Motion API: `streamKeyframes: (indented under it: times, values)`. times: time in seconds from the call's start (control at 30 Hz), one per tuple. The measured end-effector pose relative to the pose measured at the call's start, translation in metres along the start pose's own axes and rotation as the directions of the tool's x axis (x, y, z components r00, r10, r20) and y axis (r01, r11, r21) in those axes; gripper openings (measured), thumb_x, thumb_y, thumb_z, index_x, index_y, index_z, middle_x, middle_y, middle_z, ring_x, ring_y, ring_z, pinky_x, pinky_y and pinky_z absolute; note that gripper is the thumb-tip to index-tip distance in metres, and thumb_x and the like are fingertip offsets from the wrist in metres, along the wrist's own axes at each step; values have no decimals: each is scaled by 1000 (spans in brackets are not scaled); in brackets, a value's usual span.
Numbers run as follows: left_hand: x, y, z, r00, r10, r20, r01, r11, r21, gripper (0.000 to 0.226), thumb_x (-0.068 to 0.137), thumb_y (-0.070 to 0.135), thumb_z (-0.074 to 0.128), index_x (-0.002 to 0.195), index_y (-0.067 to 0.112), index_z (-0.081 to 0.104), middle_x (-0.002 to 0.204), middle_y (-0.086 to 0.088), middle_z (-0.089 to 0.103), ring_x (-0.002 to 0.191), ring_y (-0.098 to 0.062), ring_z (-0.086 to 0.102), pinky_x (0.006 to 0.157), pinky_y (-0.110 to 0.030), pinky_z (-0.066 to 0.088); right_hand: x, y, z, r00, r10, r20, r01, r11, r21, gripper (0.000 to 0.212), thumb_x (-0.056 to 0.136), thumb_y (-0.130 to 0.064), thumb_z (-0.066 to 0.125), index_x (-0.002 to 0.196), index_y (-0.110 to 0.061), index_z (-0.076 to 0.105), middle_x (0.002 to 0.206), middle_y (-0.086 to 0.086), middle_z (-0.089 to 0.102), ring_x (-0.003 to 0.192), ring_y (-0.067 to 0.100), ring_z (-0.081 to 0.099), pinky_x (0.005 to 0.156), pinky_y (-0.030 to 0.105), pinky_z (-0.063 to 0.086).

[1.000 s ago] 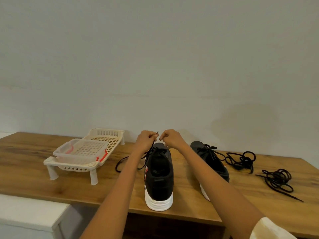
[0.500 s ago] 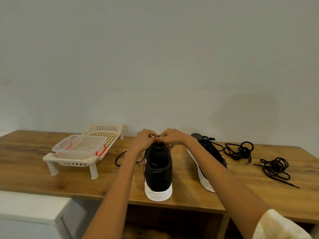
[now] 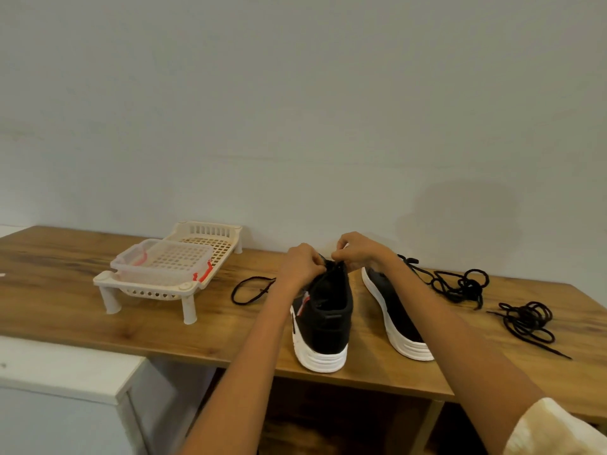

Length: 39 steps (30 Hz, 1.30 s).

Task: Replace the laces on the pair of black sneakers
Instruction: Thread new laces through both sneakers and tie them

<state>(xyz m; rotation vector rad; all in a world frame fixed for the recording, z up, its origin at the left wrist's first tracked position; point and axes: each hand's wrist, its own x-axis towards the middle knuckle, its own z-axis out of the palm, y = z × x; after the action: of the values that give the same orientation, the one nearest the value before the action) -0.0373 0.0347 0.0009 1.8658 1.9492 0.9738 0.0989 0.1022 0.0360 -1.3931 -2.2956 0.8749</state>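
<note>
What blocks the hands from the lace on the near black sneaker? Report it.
Nothing visible. The left hand and right hand are already at the lace area of the near white-soled black sneaker; the fingertips themselves are hidden.

wood-grain table top, warm brown, smooth with a soft sheen. cream plastic rack, perforated, faintly glossy, and a clear plastic tub with red clips sitting on it. near sneaker: matt black knit cloth upper, white ribbed rubbery sole. second sneaker, same matt black over a white sole. loose laces, black woven cord, dull. pale cloth sleeve, slightly rough. wall flat matt paint.
</note>
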Motion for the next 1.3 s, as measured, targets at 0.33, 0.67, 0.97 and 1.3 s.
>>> streamKeyframes:
  times: [0.33, 0.67, 0.97, 1.3]
  values:
    - [-4, 21, 22, 991, -124, -48, 115, 979, -168, 12, 85, 14, 68, 87, 3, 73, 66, -13, 66, 51, -20, 61, 56, -28, 55, -4, 19, -8, 989, -69, -131, 60, 995, -74, 27, 84, -8, 60, 70, -19, 39, 69, -3, 42, 60, 10, 36, 57, 22, 31]
    - [-5, 16, 27, 976, -195, -92, 154, 930, -334, 11, 88, 14, 64, 85, 7, 72, 56, -4, 59, 39, -15, 50, 40, -21, 43, -5, 20, -6, 990, -1, -142, 7, 999, 42, 28, 86, -7, 59, 69, -16, 38, 68, 0, 39, 58, 11, 36, 54, 22, 31]
    - [-6, 18, 33, 962, -251, -108, 212, 935, -286, 35, 75, 2, 58, 45, 14, 44, 46, 1, 39, 44, -16, 41, 50, -25, 38, -10, 22, -2, 985, 17, -171, 9, 989, 149, 30, 84, -5, 59, 68, -16, 36, 69, 0, 37, 60, 12, 35, 55, 23, 31]
    - [-6, 5, 37, 953, -280, -114, 234, 922, -307, 13, 87, 24, 64, 85, 21, 77, 82, 5, 69, 79, -15, 64, 52, -22, 42, -22, 25, 6, 997, 72, -7, -58, 860, 507, 13, 91, 1, 54, 101, -7, 55, 89, 8, 60, 76, 12, 60, 62, 18, 50]
